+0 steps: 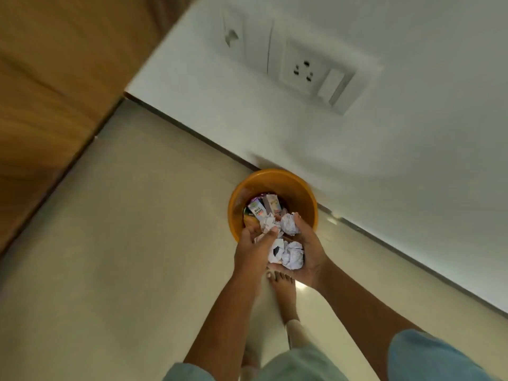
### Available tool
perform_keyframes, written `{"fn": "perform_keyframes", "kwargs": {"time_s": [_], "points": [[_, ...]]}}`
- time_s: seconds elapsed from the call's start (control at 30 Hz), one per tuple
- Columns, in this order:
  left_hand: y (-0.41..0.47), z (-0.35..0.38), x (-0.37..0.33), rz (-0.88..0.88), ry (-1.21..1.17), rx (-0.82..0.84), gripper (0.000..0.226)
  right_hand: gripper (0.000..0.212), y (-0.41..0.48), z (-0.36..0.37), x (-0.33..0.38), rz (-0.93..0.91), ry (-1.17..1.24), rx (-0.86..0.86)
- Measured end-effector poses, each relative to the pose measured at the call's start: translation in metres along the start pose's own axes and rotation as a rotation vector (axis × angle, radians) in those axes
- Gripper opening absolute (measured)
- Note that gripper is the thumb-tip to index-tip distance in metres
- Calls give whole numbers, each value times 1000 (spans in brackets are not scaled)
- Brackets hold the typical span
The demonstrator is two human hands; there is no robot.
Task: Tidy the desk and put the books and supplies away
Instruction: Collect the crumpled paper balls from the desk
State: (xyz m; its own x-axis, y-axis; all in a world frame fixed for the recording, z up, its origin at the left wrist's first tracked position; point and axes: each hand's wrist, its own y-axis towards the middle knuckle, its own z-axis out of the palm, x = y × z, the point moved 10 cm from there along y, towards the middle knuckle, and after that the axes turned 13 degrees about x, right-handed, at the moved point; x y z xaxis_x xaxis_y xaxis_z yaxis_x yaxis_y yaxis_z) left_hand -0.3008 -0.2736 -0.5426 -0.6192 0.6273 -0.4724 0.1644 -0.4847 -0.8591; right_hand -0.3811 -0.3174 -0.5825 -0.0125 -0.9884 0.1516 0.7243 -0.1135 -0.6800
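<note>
Fingers [270,233] of the left hand [254,250] and right hand [308,257] were cupped round the paper balls [292,255], just above the near edge of the bin [275,176]. Honestly one could've slipped between them onto the floor [137,215].

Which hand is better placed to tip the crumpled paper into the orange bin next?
Right, probably. The right hand cups most of the crumpled paper balls, palm up, fingertips over the orange bin. The left hand seems to pinch just one at the near rim.
</note>
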Motion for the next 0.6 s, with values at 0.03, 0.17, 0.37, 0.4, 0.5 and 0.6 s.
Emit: {"fn": "perform_keyframes", "kwargs": {"time_s": [0.03, 0.17, 0.37, 0.4, 0.5, 0.6], "points": [[17, -2, 10, -13, 27, -8, 24, 83, 11, -17, -2, 12, 6, -36], [72, -10, 41, -29, 110, -35, 30, 73, 45, -58, -5, 29, 74, -119], [109, -21, 64, -49, 144, -41, 41, 41, 59, -101, -4, 106, -80, -370], [113, -21, 66, -59, 168, -29, 41, 41, 60, -106, -4, 119, -104, -410], [117, -26, 73, -141, 200, -64, 31, 35, 55, -122, 0, 143, -230, -552], [113, -27, 80, -225, 164, -88, 27, 36, 47, -135, 7, 137, -286, -661]]}}
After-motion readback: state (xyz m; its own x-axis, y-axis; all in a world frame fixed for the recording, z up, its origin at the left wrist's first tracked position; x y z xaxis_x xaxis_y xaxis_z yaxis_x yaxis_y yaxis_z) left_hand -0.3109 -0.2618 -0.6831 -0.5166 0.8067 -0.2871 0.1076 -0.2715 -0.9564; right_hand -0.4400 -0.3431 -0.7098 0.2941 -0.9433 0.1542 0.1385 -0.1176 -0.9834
